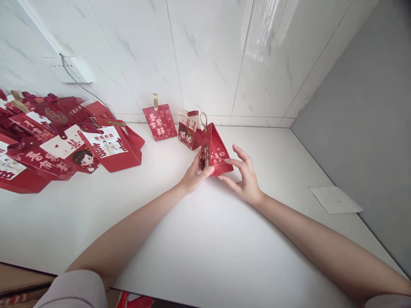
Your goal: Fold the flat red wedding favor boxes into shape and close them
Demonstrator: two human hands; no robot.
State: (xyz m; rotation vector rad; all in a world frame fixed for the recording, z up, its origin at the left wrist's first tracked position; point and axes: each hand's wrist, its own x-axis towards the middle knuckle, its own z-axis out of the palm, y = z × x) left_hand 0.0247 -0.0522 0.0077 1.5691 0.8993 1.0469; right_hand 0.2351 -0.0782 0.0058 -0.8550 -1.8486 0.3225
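Observation:
A red triangular gift box (218,156) with gold lettering and a beige strap loop stands on the white table. My left hand (193,176) grips its left side, thumb along the front lower edge; the other fingers are partly hidden behind the box. On the right, my right hand (245,176) has its fingers spread, with the index fingertip at the box's front panel and the thumb near its bottom edge. Just behind and left stands a small gift box (186,136) with cartoon faces. Farther left is a red gift box (160,123) with a gold strap.
A heap of red and white gift boxes (111,149) covers the table's left end. A white paper (335,199) lies at the right edge. Behind the table are a tiled wall (208,55) and a socket (71,69) with a grey cable. Cardboard (22,278) shows below the front edge.

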